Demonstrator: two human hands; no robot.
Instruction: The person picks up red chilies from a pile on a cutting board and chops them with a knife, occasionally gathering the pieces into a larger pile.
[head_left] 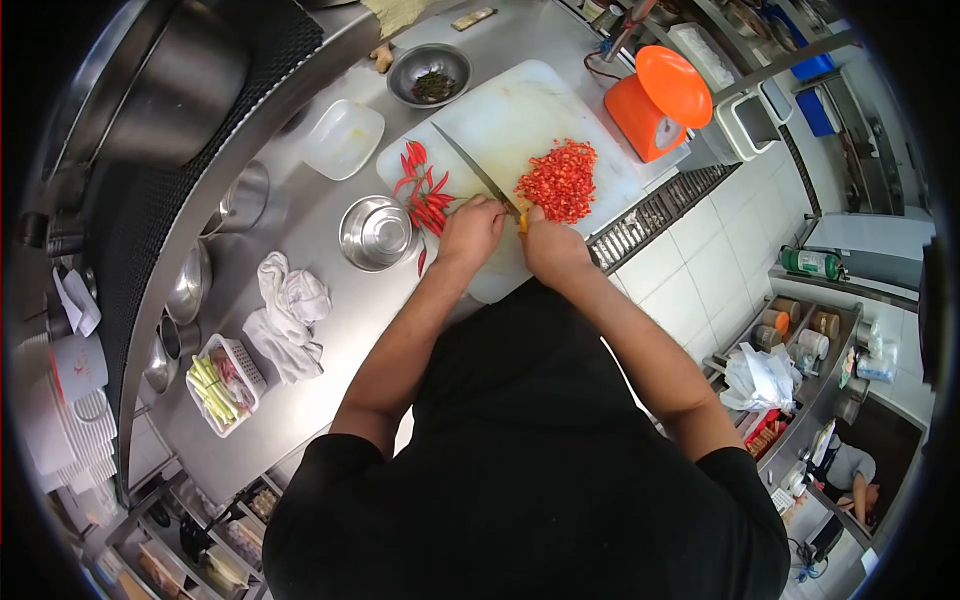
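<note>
A white cutting board (500,115) lies on the steel counter. My right hand (550,245) grips the yellow handle of a long knife (475,170) whose blade slants up and left across the board. My left hand (470,230) presses down on whole red chilies (425,195) beside the blade. A heap of chopped red chili (560,180) sits on the board just right of the knife.
A small steel bowl (375,232) stands left of the board, another bowl with stems (430,75) behind it, and a white plastic tub (342,138). An orange scale (655,100) is at the right. A white cloth (290,310) and a vegetable basket (225,385) lie nearer left.
</note>
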